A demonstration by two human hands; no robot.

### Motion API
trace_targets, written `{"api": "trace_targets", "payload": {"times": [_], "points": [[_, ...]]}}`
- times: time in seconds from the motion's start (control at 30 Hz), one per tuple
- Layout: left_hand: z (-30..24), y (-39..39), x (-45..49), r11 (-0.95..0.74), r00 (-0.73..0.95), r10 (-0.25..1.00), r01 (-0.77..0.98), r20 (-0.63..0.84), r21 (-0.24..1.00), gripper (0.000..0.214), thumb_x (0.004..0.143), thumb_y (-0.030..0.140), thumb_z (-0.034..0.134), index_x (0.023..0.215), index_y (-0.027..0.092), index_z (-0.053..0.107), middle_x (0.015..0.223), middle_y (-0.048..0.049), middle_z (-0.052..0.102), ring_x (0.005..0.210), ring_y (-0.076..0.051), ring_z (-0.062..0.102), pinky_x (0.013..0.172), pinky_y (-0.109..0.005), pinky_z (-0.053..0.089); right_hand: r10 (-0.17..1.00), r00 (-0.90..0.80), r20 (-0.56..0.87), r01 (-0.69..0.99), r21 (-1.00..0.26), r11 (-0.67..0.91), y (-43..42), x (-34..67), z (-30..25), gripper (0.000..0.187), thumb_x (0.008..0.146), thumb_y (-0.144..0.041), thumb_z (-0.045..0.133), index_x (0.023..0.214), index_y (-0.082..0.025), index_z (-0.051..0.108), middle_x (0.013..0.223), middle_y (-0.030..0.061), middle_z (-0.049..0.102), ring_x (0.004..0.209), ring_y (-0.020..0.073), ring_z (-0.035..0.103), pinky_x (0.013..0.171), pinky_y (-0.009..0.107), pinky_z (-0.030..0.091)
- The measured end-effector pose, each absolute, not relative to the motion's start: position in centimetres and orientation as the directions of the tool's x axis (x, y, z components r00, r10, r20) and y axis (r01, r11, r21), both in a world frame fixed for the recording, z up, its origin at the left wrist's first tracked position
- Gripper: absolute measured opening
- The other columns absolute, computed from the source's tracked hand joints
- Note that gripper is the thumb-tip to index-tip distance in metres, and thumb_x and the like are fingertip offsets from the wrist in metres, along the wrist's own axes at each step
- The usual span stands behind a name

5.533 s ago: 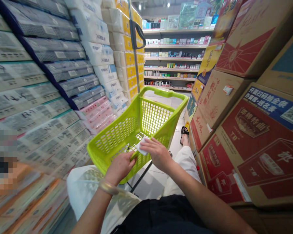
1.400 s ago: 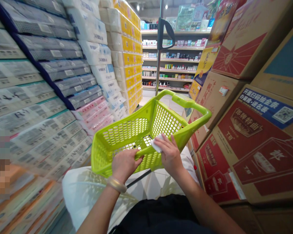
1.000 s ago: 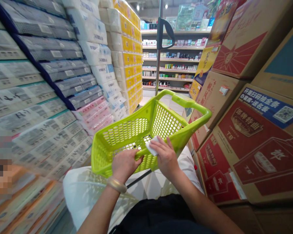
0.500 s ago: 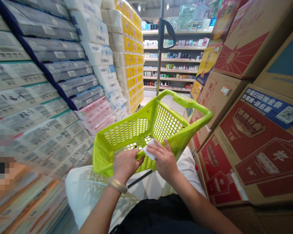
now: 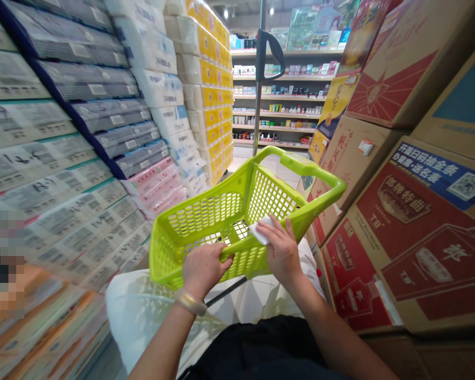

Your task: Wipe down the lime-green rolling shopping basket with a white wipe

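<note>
In front of me stands a lime-green plastic shopping basket (image 5: pixel 206 211) with perforated walls and a raised handle at its far right end. My left hand (image 5: pixel 205 269), with a bangle on the wrist, is wrapped round the basket's near rim. Farther right along that rim, my right hand (image 5: pixel 281 248) presses a folded white tissue (image 5: pixel 260 230) against the edge, its fingers over the tissue. The basket's inside holds no goods that I can see. A grey rod (image 5: pixel 226 292) runs below it.
Stacked packs of tissue paper (image 5: pixel 206 100) rise on the left. Cardboard cartons (image 5: pixel 419 227) are piled close on the right. An upright pole with a dark grip (image 5: pixel 261 58) stands beyond the basket, before shelves of small goods (image 5: pixel 288 97).
My right hand has slid the tissue to the right and slightly up along the basket's near rim. The left hand keeps its hold, nearly unmoved.
</note>
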State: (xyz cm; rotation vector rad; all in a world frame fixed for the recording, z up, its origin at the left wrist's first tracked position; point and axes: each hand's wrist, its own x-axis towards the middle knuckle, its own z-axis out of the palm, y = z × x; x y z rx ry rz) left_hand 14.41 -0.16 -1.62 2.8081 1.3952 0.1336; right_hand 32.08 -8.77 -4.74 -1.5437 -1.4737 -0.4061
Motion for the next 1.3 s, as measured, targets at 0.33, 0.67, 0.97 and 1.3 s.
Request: {"api": "trace_targets", "payload": {"times": [0.33, 0.67, 0.97, 1.3], "points": [[-1.7, -0.2, 14.4, -0.601, 0.598, 0.799, 0.799, 0.070, 0.038, 0.030, 0.088, 0.047, 0.054, 0.102, 0.027, 0.072, 0.100, -0.0051, 0.076, 0.094, -0.026, 0.069, 0.070, -0.030, 0.045, 0.621, 0.183, 0.762, 0.908, -0.373, 0.190, -8.8, 31.7, -4.6, 0.047, 0.084, 0.000, 0.040, 0.111, -0.024, 0.070, 0.118, 0.0004, 0.073, 0.137, 0.0215, 0.048, 0.124, 0.047, 0.012], [-2.0, -0.1, 14.2, -0.612, 0.606, 0.788, 0.790, 0.113, 0.031, 0.030, 0.088, 0.047, 0.054, 0.101, 0.027, 0.072, 0.097, -0.0050, 0.076, 0.093, -0.027, 0.069, 0.069, -0.032, 0.045, 0.635, 0.125, 0.762, 0.921, -0.328, 0.212, -8.7, 31.1, -4.9, 0.044, 0.084, -0.002, 0.043, 0.111, -0.025, 0.070, 0.118, -0.0007, 0.073, 0.140, 0.0220, 0.044, 0.125, 0.047, 0.011], [-1.8, -0.1, 14.3, -0.611, 0.606, 0.789, 0.790, 0.102, 0.037, 0.028, 0.087, 0.046, 0.055, 0.097, 0.028, 0.073, 0.093, -0.0049, 0.076, 0.091, -0.026, 0.069, 0.066, -0.031, 0.044, 0.597, 0.229, 0.769, 0.922, -0.368, 0.119, -8.8, 32.0, -4.3, 0.046, 0.084, -0.001, 0.042, 0.111, -0.024, 0.070, 0.118, 0.0011, 0.073, 0.141, 0.0233, 0.042, 0.124, 0.053, 0.012], [-1.7, 0.1, 14.1, -0.615, 0.611, 0.786, 0.788, 0.095, 0.030, 0.029, 0.087, 0.047, 0.055, 0.098, 0.027, 0.074, 0.093, -0.0054, 0.075, 0.090, -0.026, 0.069, 0.067, -0.030, 0.045, 0.585, 0.282, 0.761, 0.914, -0.399, 0.079, -8.8, 32.5, -4.1, 0.048, 0.083, 0.000, 0.041, 0.111, -0.025, 0.070, 0.120, 0.0005, 0.072, 0.143, 0.0238, 0.039, 0.123, 0.055, 0.008]]}}
